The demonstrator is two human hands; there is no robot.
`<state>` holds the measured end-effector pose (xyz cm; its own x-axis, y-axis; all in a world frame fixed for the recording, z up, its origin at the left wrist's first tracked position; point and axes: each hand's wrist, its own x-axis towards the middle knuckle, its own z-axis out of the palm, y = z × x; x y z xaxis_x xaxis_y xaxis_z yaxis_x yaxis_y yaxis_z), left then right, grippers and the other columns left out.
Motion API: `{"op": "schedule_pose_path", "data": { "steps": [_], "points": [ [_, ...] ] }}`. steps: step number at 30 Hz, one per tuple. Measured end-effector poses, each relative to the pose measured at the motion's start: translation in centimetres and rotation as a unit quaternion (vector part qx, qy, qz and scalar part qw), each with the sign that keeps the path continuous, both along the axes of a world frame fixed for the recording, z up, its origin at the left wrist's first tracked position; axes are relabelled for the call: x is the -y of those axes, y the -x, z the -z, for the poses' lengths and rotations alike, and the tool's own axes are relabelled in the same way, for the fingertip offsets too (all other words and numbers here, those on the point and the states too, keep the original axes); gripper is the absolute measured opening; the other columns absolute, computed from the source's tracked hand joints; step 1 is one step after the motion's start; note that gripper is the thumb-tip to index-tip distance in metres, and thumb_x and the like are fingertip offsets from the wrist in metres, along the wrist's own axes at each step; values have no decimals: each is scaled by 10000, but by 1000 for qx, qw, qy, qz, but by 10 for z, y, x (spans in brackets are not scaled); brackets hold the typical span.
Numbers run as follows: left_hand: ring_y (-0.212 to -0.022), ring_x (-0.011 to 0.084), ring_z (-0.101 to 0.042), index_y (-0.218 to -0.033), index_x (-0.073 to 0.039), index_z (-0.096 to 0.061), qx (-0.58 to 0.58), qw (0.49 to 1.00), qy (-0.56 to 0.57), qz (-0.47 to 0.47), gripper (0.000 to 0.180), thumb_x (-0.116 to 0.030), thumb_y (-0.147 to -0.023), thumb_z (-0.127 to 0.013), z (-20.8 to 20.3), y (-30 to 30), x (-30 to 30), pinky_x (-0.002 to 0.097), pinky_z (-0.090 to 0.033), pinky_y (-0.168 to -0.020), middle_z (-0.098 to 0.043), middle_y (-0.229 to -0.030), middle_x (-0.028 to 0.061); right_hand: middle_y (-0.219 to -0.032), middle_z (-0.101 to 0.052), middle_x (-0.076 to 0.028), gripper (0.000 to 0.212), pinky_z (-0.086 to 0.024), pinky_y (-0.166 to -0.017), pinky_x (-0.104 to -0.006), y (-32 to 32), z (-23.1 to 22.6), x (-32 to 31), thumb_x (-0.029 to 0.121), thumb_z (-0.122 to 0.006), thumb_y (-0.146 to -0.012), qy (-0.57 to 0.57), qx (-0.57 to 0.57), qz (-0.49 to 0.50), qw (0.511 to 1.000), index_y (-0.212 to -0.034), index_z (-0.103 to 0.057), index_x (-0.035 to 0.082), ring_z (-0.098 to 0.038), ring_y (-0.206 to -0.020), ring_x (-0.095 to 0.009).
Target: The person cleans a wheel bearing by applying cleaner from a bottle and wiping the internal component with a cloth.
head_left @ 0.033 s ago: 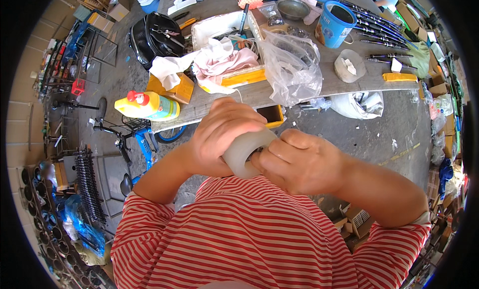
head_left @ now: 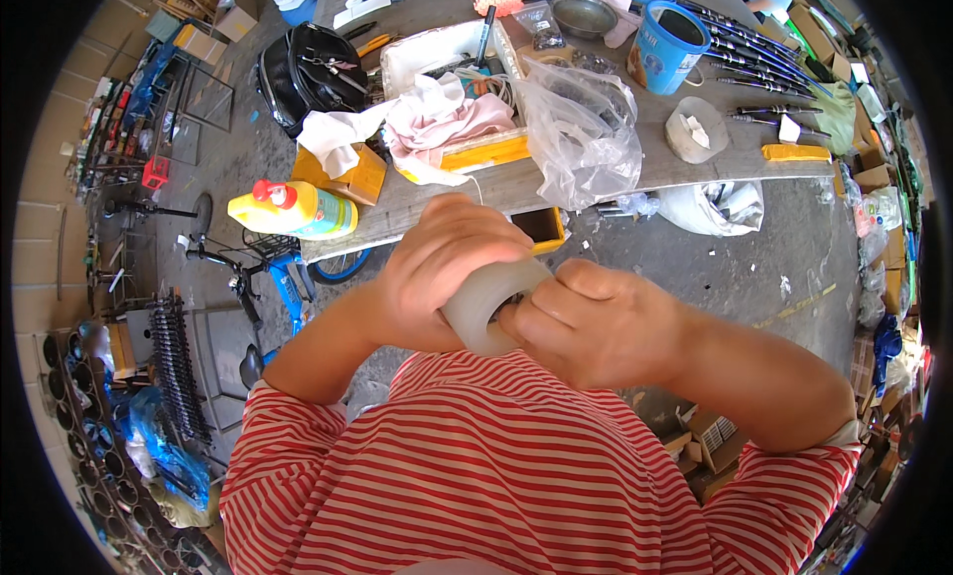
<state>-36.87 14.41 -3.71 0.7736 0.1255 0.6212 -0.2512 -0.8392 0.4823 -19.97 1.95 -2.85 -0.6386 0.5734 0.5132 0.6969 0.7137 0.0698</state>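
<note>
In front of my striped shirt, my left hand (head_left: 442,267) is wrapped round the outside of a roll of tape (head_left: 472,305), wide, whitish and translucent. The roll is tilted, its round hole turned toward my right hand (head_left: 601,322). That hand is closed, with its fingertips at the hole and partly inside it. My right fingertips are hidden there, so I cannot make out what they pinch. Both hands are above the near edge of the workbench (head_left: 650,181).
On the bench are a yellow bottle with a red cap (head_left: 293,210), a white box with cloths (head_left: 452,161), a clear plastic bag (head_left: 586,138), a blue tub (head_left: 667,49), a whitish container (head_left: 697,130) and several fishing rods (head_left: 759,59). A blue bicycle (head_left: 288,287) stands left.
</note>
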Motion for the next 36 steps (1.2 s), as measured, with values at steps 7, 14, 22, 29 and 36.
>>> {"op": "schedule_pose_path", "data": {
  "steps": [7, 14, 22, 29, 36],
  "points": [
    [-962, 266, -580, -1179, -59, -500, -284, 909, 269, 147, 746, -194, -522, -827, 23, -6, -23, 360, -453, -837, -582, -1080, 128, -797, -537, -67, 166, -426, -674, -316, 7, 16, -10, 150, -667, -656, 193, -179, 38, 964, -764, -614, 34, -534, -730, -204],
    [-1030, 292, -571, -1280, -4, -407, -311, 906, 283, -49, 898, -296, -547, -837, 66, -21, -12, 385, -437, -879, -568, -1114, 202, -641, -561, -45, 224, -406, -504, -305, 0, 59, -29, 183, -682, -781, 458, -466, 226, 722, -831, -622, -27, -509, -558, -120],
    [-891, 342, -594, -1128, 39, -521, -203, 940, 112, -249, 726, -322, -558, -790, 86, -26, 7, 418, -440, -818, -607, -1003, 186, -718, -572, -53, 280, -424, -547, -270, 6, 88, -41, 165, -699, -775, 410, -461, 267, 741, -911, -617, -66, -498, -611, -93],
    [-732, 292, -634, -976, 10, -587, -155, 952, 230, -126, 602, -313, -516, -802, 75, -10, -8, 337, -497, -667, -641, -829, 164, -768, -552, -86, 274, -416, -586, -284, 6, 39, -37, 140, -725, -738, 319, -381, 65, 865, -928, -618, -25, -519, -696, -134],
    [-739, 266, -630, -955, 14, -594, -306, 869, 388, -27, 604, -345, -524, -818, 39, -20, -19, 339, -491, -682, -642, -824, 149, -770, -607, -68, 224, -418, -568, -264, 0, 55, -22, 137, -676, -776, 394, -453, 175, 780, -913, -629, -35, -546, -697, -100]
  ]
}}
